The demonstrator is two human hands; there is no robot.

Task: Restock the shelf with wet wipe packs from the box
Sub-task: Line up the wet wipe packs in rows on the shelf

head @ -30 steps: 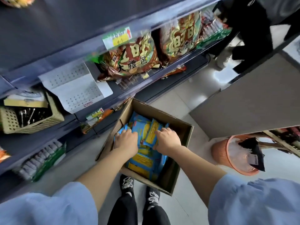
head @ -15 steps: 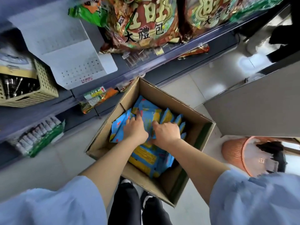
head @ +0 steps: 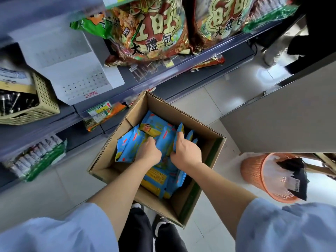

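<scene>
Both hands reach into the open brown cardboard box (head: 192,122): the left hand (head: 149,154) and right hand (head: 186,151) grip blue-and-yellow wet wipe packs (head: 164,140).

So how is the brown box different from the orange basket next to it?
The cardboard box is brown with square corners; the orange basket is round and full of little holes. The box holds blue packs, with the left hand and right hand in among them; the basket holds something black. Both sit on the floor, open on top.
</scene>
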